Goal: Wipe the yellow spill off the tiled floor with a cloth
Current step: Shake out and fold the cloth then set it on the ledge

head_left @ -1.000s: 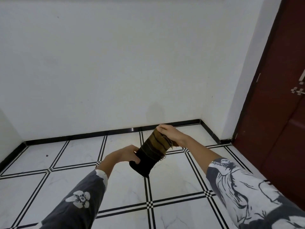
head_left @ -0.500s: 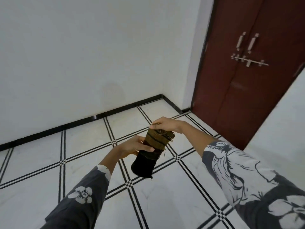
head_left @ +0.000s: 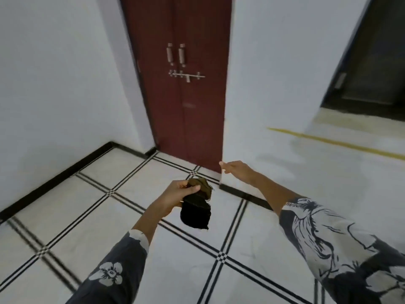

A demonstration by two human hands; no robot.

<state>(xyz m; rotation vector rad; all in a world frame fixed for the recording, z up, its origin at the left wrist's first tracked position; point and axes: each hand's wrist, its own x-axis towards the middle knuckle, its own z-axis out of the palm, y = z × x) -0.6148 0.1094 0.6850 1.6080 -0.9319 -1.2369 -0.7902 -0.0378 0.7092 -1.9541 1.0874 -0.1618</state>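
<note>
A folded cloth (head_left: 196, 207), olive-brown at the top and black at the bottom, hangs in the air over the white tiled floor (head_left: 92, 194). My left hand (head_left: 178, 194) grips its upper end. My right hand (head_left: 237, 171) is off the cloth, fingers apart, held out to the right near the corner of a white wall. No yellow spill shows on the tiles in this view; the only yellow is a thin line (head_left: 333, 142) on the pale floor at far right.
A dark red double door (head_left: 182, 84) with metal handles and a latch stands shut straight ahead. A white wall corner (head_left: 223, 163) juts out to its right. Black skirting (head_left: 54, 178) runs along the left wall. A dark doorway (head_left: 372, 62) is at far right.
The view has swung right, from the room corner to the red door. My right hand has let go of the cloth and moved right; my left hand now holds it alone.
</note>
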